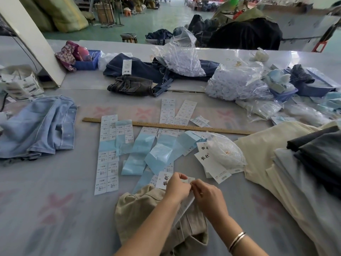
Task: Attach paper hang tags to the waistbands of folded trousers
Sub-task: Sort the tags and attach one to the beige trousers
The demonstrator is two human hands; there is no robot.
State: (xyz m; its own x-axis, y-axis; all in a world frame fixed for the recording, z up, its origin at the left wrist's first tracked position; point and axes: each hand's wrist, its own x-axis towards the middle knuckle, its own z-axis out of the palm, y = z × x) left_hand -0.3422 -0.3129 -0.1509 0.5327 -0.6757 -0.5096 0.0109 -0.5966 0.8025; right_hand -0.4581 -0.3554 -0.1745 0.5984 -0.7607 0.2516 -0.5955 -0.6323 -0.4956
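Observation:
Beige folded trousers lie at the near edge of the table, waistband toward me. A white paper hang tag with black characters sits just above them. My left hand pinches the tag's right end. My right hand meets it fingertip to fingertip, pinching the same tag end over the waistband. Whatever fastener lies between the fingers is hidden. More white hang tags lie to the right, beside a small clear bag.
Sticker sheets on blue backing and a wooden ruler lie ahead. Light blue jeans lie at left, cream and dark trousers are stacked at right. Dark jeans and plastic bags sit farther back.

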